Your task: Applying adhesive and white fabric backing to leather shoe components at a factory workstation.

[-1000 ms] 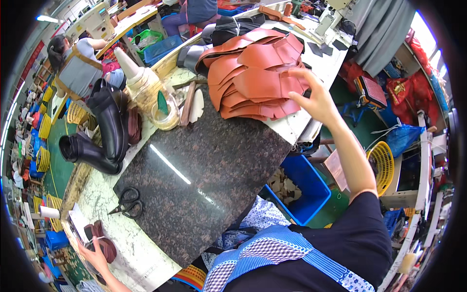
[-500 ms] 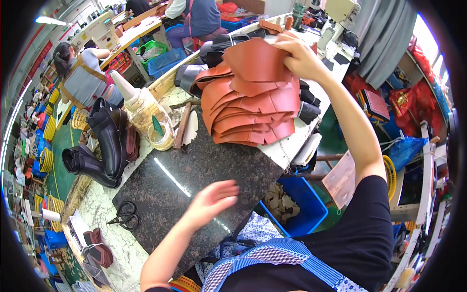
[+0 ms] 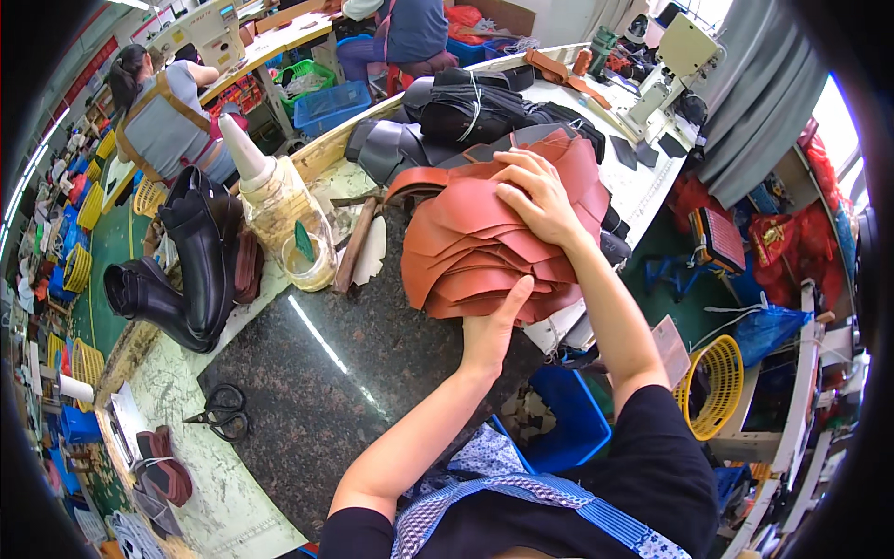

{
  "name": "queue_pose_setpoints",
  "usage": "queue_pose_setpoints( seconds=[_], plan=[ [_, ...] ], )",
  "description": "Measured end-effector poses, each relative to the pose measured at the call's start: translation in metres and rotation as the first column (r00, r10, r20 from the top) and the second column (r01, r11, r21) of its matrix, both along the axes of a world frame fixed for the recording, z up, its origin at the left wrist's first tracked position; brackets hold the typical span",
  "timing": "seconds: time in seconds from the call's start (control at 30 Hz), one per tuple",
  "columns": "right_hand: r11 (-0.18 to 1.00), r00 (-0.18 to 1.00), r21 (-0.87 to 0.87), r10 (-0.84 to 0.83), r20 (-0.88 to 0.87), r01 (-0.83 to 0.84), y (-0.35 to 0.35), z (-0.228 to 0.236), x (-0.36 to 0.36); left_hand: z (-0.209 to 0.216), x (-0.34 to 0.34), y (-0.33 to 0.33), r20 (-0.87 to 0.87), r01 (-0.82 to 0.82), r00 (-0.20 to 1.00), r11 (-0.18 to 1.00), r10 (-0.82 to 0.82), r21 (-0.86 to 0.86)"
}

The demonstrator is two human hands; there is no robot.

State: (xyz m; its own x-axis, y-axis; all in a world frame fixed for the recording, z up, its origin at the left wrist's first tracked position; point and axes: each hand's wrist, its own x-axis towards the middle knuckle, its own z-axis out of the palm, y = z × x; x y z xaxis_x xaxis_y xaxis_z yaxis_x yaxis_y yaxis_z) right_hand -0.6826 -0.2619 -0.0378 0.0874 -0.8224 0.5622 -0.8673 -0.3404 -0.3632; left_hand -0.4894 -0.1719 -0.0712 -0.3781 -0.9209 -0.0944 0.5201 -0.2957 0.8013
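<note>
A thick stack of reddish-brown leather pieces point(image 3: 456, 252) with curved, notched edges lies at the far edge of a dark stone slab point(image 3: 326, 391). My left hand point(image 3: 492, 334) grips the stack's near edge, thumb up against the layers and the other fingers hidden beneath. Across the top of the stack lies my right hand point(image 3: 542, 200), its fingers slightly apart and bent over the leather. Behind the stack are black leather pieces point(image 3: 470, 110), some tied in a bundle with white string.
Black scissors point(image 3: 223, 413) rest at the slab's left edge. Black boots point(image 3: 205, 252) and a glue-crusted bottle point(image 3: 287, 210) stand farther left, beside a wooden-handled tool point(image 3: 356, 244). A blue bin point(image 3: 568, 424) holds scraps below. Two people sit at benches behind; a sewing machine point(image 3: 684, 56) stands back right.
My right hand has come down from the lifted flap onto the top of the stack. My left hand has moved from over the slab to the near edge. The stack has shifted toward me.
</note>
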Motion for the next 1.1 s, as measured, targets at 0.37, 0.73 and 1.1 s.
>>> queue_pose_setpoints(
  seconds=[0.37,0.73,1.1],
  plan=[
    [0.888,0.162,-0.022,0.108,0.981,-0.460,-0.014,-0.051,-0.067,0.020,-0.040,-0.030,0.299,-0.036,0.778,0.515,0.552,-0.856],
    [0.922,0.084,-0.031,0.068,0.994,-0.386,0.006,-0.023,-0.046,0.009,-0.038,-0.043,0.239,0.164,0.971,0.814,-0.032,-0.557],
    [0.906,0.062,-0.102,0.139,0.988,-0.410,0.140,0.061,0.091,0.137,0.020,0.046,-0.153,-0.260,0.949,0.409,0.275,-0.875]
  ],
)
